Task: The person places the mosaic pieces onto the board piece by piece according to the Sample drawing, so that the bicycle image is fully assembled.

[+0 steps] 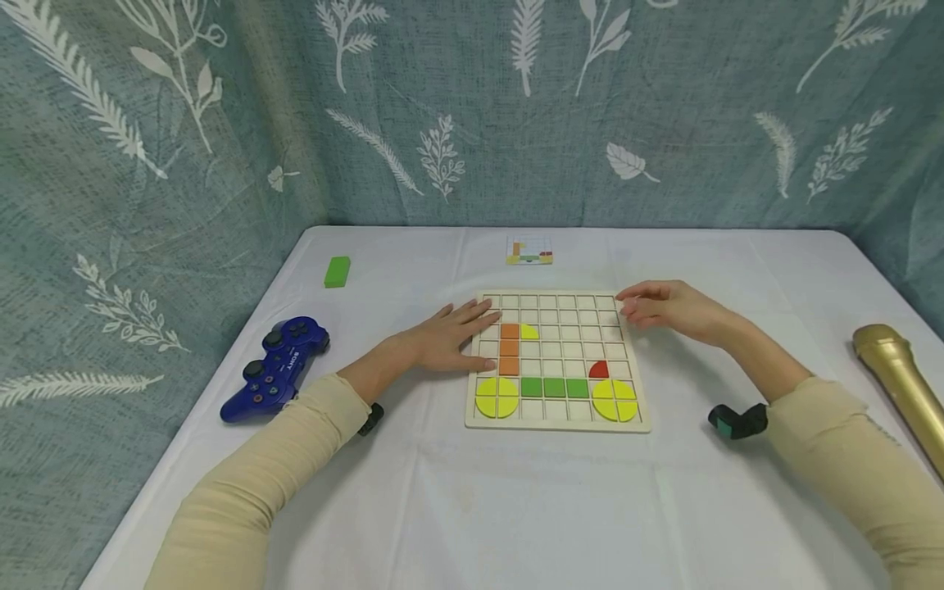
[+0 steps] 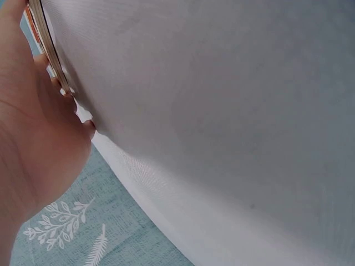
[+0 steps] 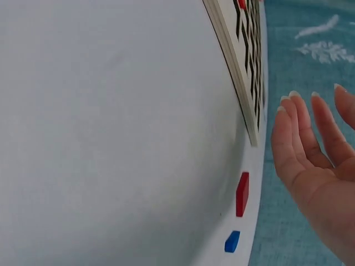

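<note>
A pale wooden grid board (image 1: 553,425) lies flat on the white table. Three orange squares (image 1: 510,348) stand in a column at its left, a yellow quarter circle (image 1: 528,332) beside the top one. Yellow circles (image 1: 497,397) made of quarters fill both lower corners, with three green squares (image 1: 554,388) in a row between them and a red quarter circle (image 1: 599,370) above the right one. My left hand (image 1: 446,340) rests on the board's left edge, fingers spread. Around the upper right corner hovers my right hand (image 1: 674,310), fingers loosely bent; nothing shows in it in the right wrist view.
Behind the board lies a small pattern card (image 1: 529,251). A green block (image 1: 337,272) and a blue game controller (image 1: 276,370) are on the left, a gold microphone (image 1: 896,385) on the right. The right wrist view shows a red block (image 3: 242,194) and a blue block (image 3: 232,241).
</note>
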A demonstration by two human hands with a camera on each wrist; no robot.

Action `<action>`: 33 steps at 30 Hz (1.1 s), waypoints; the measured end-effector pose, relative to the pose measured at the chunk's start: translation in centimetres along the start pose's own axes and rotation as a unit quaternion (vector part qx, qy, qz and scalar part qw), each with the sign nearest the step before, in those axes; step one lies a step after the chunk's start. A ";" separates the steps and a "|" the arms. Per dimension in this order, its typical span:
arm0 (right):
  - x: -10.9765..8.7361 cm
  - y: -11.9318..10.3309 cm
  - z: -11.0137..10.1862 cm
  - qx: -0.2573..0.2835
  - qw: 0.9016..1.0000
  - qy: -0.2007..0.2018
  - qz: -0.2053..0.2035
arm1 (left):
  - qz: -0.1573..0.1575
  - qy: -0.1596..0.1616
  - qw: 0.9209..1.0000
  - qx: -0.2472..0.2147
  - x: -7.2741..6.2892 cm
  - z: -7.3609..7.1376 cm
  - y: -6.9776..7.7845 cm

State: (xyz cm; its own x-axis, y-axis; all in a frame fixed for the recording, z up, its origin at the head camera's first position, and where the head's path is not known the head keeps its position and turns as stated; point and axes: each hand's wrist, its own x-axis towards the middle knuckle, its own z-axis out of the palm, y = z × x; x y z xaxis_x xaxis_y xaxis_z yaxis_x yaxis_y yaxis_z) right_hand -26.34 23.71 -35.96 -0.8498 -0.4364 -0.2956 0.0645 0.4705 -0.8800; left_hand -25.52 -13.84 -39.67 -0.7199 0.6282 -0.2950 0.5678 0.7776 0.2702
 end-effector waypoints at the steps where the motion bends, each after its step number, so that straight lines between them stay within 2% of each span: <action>1: 0.0 0.0 -0.2 -0.003 1.000 0.005 0.003 | 0.001 -0.001 1.000 0.000 0.0 0.0 0.0; 13: 0.8 1.1 -2.6 -0.009 0.999 0.052 0.004 | 0.001 -0.002 1.000 -0.004 0.0 0.2 -0.1; 19: 1.4 1.6 -3.1 -0.022 0.998 0.050 0.023 | 0.001 -0.002 1.000 -0.008 0.0 0.3 -0.2; 27: 1.6 2.1 -3.3 -0.119 0.991 0.052 0.025 | 0.000 -0.002 1.000 -0.007 -0.2 0.1 0.0; 33: 1.6 2.2 -3.2 -0.139 0.989 0.041 0.011 | 0.001 0.005 1.000 0.000 -0.1 0.1 0.0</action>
State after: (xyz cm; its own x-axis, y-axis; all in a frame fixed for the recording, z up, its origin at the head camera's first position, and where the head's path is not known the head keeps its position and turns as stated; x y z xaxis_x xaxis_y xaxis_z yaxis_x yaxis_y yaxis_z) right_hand -29.22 26.52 -37.14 -0.8903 -0.3657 -0.2715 -0.0539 0.6765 -0.7345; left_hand -25.43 -13.93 -39.73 -0.7232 0.6291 -0.2848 0.5690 0.7766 0.2706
